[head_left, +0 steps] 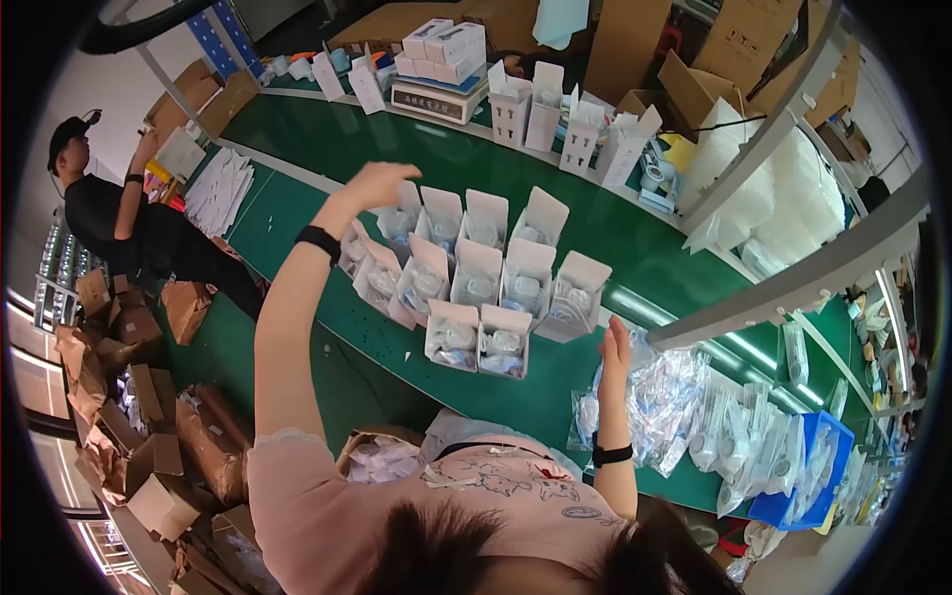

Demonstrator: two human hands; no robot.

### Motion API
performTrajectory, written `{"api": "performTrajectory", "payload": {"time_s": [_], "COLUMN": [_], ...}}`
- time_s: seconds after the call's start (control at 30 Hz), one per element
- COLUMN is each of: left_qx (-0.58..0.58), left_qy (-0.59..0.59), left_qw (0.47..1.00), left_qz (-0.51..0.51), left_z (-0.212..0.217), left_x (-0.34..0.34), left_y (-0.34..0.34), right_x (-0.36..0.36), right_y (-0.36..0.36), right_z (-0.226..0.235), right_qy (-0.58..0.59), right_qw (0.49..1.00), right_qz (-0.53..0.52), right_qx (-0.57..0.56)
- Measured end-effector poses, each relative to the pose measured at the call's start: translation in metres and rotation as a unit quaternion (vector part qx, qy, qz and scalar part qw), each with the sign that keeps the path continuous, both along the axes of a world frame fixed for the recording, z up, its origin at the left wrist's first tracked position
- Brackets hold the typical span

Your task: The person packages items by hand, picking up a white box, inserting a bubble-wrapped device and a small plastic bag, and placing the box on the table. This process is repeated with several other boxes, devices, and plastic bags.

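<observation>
Your left hand (385, 185), its grip unclear, could topple the crowded white boxes (478, 260) left of the bagged parts (666, 416) by snagging a flap (546, 210), while your right hand (615, 355) stands flat, apparently empty, beside those parts.

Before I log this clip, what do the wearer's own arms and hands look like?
Both the left hand and the right hand are ungloved. A dark band circles the left wrist, and a similar black band the right. The left arm has a pale pink short sleeve with whitish, lacy-looking trim; the right sleeve can't be made out.
</observation>
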State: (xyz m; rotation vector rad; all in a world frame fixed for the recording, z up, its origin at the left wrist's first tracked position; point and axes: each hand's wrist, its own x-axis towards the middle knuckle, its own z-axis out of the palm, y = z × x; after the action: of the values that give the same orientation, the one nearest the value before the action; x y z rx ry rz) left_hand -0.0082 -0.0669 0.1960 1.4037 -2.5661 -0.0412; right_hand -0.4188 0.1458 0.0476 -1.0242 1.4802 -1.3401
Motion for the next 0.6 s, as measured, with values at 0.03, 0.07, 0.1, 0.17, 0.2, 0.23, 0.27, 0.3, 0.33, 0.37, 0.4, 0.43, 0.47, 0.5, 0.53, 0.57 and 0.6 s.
{"api": "performTrajectory", "payload": {"time_s": [0.03,0.07,0.1,0.17,0.2,0.23,0.27,0.3,0.33,0.37,0.4,0.43,0.47,0.5,0.53,0.57,0.6], "left_qx": [0.054,0.107,0.105,0.172,0.209,0.211,0.226,0.242,0.258,0.260,0.246,0.233,0.220,0.221,0.229,0.236,0.243], "left_qy": [-0.038,-0.076,-0.075,-0.066,-0.062,-0.062,-0.043,-0.023,-0.004,-0.004,-0.009,-0.014,-0.019,-0.019,-0.016,-0.014,-0.011], "left_qw": [0.998,0.990,0.991,0.981,0.973,0.973,0.969,0.965,0.960,0.959,0.962,0.964,0.966,0.966,0.963,0.960,0.957], "left_qz": [-0.021,-0.042,-0.045,-0.062,-0.072,-0.076,-0.088,-0.100,-0.112,-0.113,-0.120,-0.127,-0.133,-0.134,-0.141,-0.148,-0.155], "left_z": [-0.003,-0.004,-0.004,-0.003,-0.003,-0.003,-0.001,0.001,0.001,-0.001,-0.003,-0.004,-0.006,-0.007,-0.005,-0.002,-0.001], "left_x": [-0.009,-0.013,-0.016,-0.020,-0.022,-0.023,-0.022,-0.021,-0.021,-0.019,-0.018,-0.017,-0.015,-0.013,-0.013,-0.013,-0.012], "left_y": [-0.005,-0.009,-0.013,-0.020,-0.021,-0.021,-0.020,-0.019,-0.021,-0.022,-0.023,-0.024,-0.026,-0.027,-0.029,-0.031,-0.033], "right_x": [0.003,0.007,0.009,0.016,0.019,0.020,0.022,0.024,0.025,0.026,0.026,0.026,0.026,0.027,0.027,0.027,0.027], "right_y": [0.002,0.002,0.002,0.003,0.004,0.005,0.005,0.004,0.004,0.002,0.001,0.000,-0.001,-0.001,-0.002,-0.003,-0.003], "right_z": [0.003,0.005,0.004,0.002,0.001,0.000,-0.001,-0.002,-0.003,-0.005,-0.007,-0.009,-0.010,-0.011,-0.009,-0.008,-0.007], "right_qy": [-0.033,-0.066,-0.065,-0.074,-0.080,-0.080,-0.088,-0.095,-0.103,-0.104,-0.110,-0.116,-0.121,-0.121,-0.126,-0.131,-0.135], "right_qw": [0.999,0.997,0.997,0.995,0.993,0.992,0.992,0.991,0.991,0.990,0.990,0.989,0.989,0.988,0.988,0.987,0.986], "right_qz": [-0.022,-0.043,-0.046,-0.052,-0.056,-0.060,-0.054,-0.050,-0.045,-0.046,-0.047,-0.049,-0.050,-0.052,-0.053,-0.054,-0.056], "right_qx": [0.013,0.025,0.024,0.051,0.068,0.070,0.073,0.076,0.078,0.080,0.078,0.075,0.073,0.075,0.078,0.082,0.085]}}
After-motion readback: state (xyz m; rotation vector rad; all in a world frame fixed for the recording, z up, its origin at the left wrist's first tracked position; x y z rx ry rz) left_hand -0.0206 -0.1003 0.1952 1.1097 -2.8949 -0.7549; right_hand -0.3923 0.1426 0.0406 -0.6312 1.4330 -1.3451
